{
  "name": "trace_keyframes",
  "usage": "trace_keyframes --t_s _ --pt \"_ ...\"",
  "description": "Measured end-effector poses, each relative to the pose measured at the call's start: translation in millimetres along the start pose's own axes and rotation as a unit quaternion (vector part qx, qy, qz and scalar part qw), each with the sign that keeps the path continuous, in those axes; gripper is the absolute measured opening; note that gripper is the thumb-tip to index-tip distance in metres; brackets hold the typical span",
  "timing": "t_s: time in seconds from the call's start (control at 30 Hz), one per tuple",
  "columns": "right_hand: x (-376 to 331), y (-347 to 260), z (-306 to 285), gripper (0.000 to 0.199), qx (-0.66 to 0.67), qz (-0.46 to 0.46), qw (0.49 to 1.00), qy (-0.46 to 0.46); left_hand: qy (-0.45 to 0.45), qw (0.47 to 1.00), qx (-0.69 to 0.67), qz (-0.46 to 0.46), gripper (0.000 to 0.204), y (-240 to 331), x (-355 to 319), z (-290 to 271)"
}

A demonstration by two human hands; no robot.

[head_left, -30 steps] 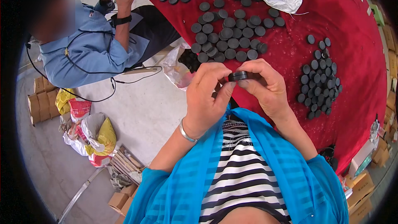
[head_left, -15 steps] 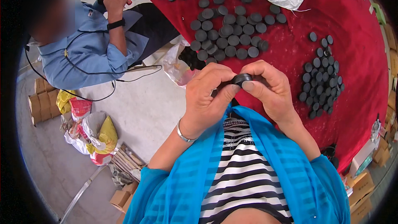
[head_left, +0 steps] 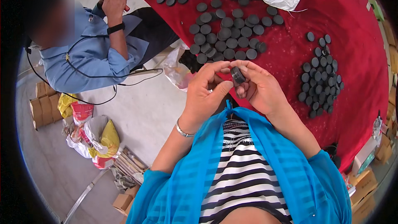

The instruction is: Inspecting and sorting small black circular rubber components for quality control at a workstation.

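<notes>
The black round piece [head_left: 238,75] sits tilted in the right hand [head_left: 267,93], its wide side slanting from upper left to lower right, and those fingers pinch it. The left hand [head_left: 203,91] waits just left of it, palm inward, thumb and pointing finger apart.
</notes>
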State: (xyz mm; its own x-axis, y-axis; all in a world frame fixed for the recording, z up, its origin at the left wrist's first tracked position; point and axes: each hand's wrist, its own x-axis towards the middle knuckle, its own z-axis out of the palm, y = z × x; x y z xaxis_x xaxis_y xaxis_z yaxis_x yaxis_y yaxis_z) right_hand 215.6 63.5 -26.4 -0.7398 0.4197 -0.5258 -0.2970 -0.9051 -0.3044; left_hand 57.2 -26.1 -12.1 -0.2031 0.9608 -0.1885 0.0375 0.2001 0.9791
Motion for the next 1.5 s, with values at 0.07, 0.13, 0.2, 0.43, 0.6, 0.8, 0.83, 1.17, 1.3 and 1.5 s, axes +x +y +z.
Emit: trace_keyframes --t_s 0.07,0.13,0.2,0.43,0.6,0.8,0.83,1.17,1.3,1.5 --pt "-0.6 4.1 2.7 0.023 0.024 0.010 1.000 0.008 -0.001 1.000 -0.015 -0.001 0.037 2.6 1.5 3.5" --pt "-0.1 4.9 7.0 0.024 0.024 0.015 0.999 0.023 0.001 1.000 -0.029 0.000 0.037 6.2 2.7 9.0" --pt "0.4 4.7 10.0 0.024 0.025 0.019 0.999 0.039 0.025 0.997 -0.074 -0.014 0.033 9.8 1.5 14.1" --pt "2.8 4.9 13.7 0.021 -0.017 0.000 0.999 0.050 0.075 0.993 -0.069 -0.056 0.023 18.2 2.6 19.0" --pt "4.6 5.5 11.5 0.020 -0.026 -0.003 0.999 0.042 0.087 0.988 -0.112 -0.053 0.026 13.4 1.5 18.3" --pt "2.0 4.2 15.7 0.021 -0.195 -0.040 0.977 0.078 0.046 0.989 -0.076 -0.116 0.021 11.1 3.5 7.2" --pt "1.6 6.0 14.4 0.023 -0.215 -0.075 0.971 0.070 0.046 0.989 -0.076 -0.116 0.021 8.7 4.0 5.1" --pt "-5.0 3.5 7.1 0.038 -0.315 -0.132 0.940 -0.020 0.021 0.846 -0.486 -0.219 0.014 -0.3 5.8 0.5" --pt "-6.6 4.3 11.1 0.039 -0.323 -0.154 0.934 -0.022 0.020 0.841 -0.491 -0.226 0.014 -2.8 5.9 3.8" --pt "-9.5 -5.1 9.9 0.038 -0.498 -0.197 0.844 -0.017 0.056 0.922 -0.330 -0.193 0.019 0.3 2.5 7.1"
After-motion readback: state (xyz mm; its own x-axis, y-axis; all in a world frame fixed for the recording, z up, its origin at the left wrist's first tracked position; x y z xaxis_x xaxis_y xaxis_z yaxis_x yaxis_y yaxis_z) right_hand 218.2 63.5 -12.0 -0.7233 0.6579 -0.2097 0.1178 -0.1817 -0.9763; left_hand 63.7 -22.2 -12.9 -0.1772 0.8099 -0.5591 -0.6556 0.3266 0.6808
